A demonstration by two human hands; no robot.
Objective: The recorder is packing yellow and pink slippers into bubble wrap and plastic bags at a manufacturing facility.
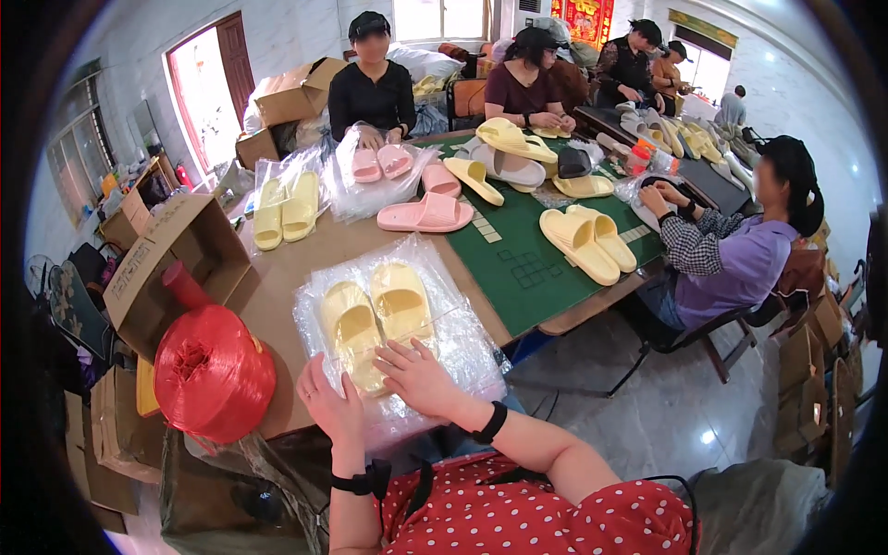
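A pair of pale yellow slippers (401, 298) lies inside a clear plastic bag, on a stack of clear plastic bags (467, 344) at the table's near edge. My right hand (422, 377) rests palm down across the heel end of the right slipper, fingers spread over the plastic. By the heel of the left slipper, at the near left edge of the bag, is my left hand (331, 400), its fingers stretched out and apart. Neither hand grips anything. The slippers' heel ends are partly hidden under my hands.
Left of me stand a big red roll of plastic twine (215, 375) and an open cardboard box (171, 264). Beyond are bagged yellow slippers (299, 208), pink slippers (425, 215) and loose yellow slippers (581, 242) on a green mat (532, 294). Several people sit around the table.
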